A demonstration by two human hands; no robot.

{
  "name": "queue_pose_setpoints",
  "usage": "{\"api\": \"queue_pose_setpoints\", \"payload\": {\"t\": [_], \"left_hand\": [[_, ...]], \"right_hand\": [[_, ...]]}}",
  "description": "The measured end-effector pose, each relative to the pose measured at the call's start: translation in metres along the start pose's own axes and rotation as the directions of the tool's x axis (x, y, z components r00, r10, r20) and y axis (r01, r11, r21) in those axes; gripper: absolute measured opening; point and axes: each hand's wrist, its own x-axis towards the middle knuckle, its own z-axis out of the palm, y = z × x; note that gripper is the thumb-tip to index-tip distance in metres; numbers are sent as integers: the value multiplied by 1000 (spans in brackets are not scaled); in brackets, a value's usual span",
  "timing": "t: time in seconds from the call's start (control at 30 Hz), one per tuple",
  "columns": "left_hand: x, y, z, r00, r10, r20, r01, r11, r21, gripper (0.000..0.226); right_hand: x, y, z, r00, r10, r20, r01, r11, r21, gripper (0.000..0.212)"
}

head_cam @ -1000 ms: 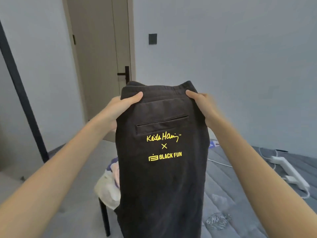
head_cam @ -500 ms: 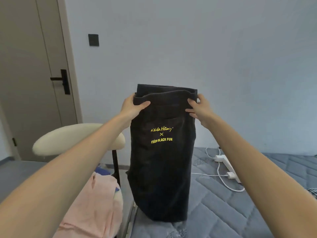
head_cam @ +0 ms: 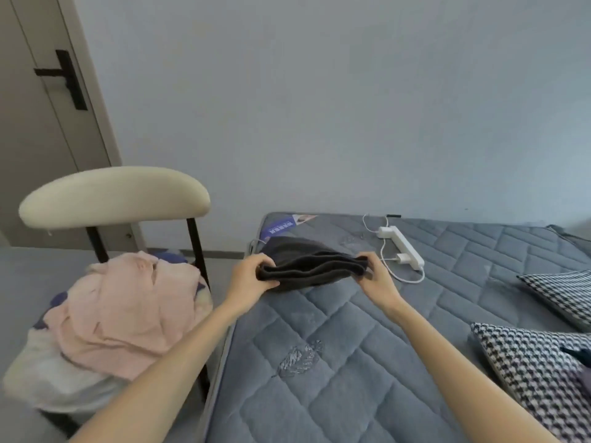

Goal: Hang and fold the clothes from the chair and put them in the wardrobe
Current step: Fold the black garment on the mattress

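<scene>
Folded black trousers (head_cam: 315, 266) are resting on the bed (head_cam: 351, 362), just left of the power strip (head_cam: 404, 247), long axis running crosswise; left hand (head_cam: 248, 281) and right hand (head_cam: 375, 279) are each pinching one end (neither nearer).

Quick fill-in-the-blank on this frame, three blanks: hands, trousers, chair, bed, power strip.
The left hand and right hand hold the folded black trousers low over the ____.
The pink garment lies heaped on the ____.
The white power strip lies to the trousers' ____.
Missing: bed; chair; right.
</scene>
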Motion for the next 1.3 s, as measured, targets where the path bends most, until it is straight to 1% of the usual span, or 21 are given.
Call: {"api": "queue_pose_setpoints", "payload": {"t": [0.1,0.17,0.23,0.27,0.33,0.4,0.47,0.5,0.57,0.6,0.63,0.7,0.73,0.9,1.03,1.17,1.23,1.3], "left_hand": [[-60,-49,40,983,-71,168,47,988,146,34],[-96,-76,61,968,-97,233,48,977,209,39],[-123,-93,76,958,-122,258,57,968,244,40],[-132,-98,81,957,-125,261,54,963,262,40],[-149,-105,88,955,-122,272,38,954,297,40],[-164,-109,94,945,-140,295,40,946,322,37],[-175,-114,99,929,-186,320,75,941,330,31],[-179,-115,101,923,-207,326,97,942,322,34],[-183,-119,105,910,-233,343,135,948,287,61],[-182,-120,105,904,-238,354,144,951,272,75],[-180,-121,105,901,-241,360,144,950,277,82],[-173,-123,104,903,-237,358,119,940,321,83],[-169,-125,103,905,-227,360,95,933,348,81],[-155,-128,106,887,-212,411,11,898,439,67],[-149,-125,112,895,-189,405,-33,875,483,55],[-150,-126,112,914,-174,367,-21,882,471,50],[-155,-127,111,929,-148,338,-34,878,478,48],[-160,-129,110,938,-100,333,-76,876,477,48]], "right_hand": [[-59,68,16,987,110,119,-95,987,-129,37],[-95,102,23,968,178,180,-144,972,-187,46],[-125,121,27,959,200,200,-150,959,-241,54],[-136,127,29,957,204,204,-146,952,-267,54],[-153,135,31,944,203,259,-106,934,-342,52],[-161,142,32,914,230,334,-74,905,-420,51],[-168,145,33,875,295,383,-90,878,-470,52],[-170,144,34,859,323,397,-109,873,-476,51],[-175,136,37,837,364,408,-150,870,-469,50],[-175,134,39,825,378,420,-164,871,-462,55],[-175,134,42,819,385,426,-173,873,-456,61],[-174,134,47,836,377,398,-176,873,-455,70],[-174,134,50,847,373,380,-175,869,-463,71],[-168,135,58,864,348,364,-101,828,-552,68],[-161,134,56,863,318,391,-59,834,-548,60],[-158,134,59,878,263,401,-10,846,-534,56],[-159,133,60,884,217,414,46,841,-540,50],[-161,132,61,895,167,414,123,799,-589,45]]}}
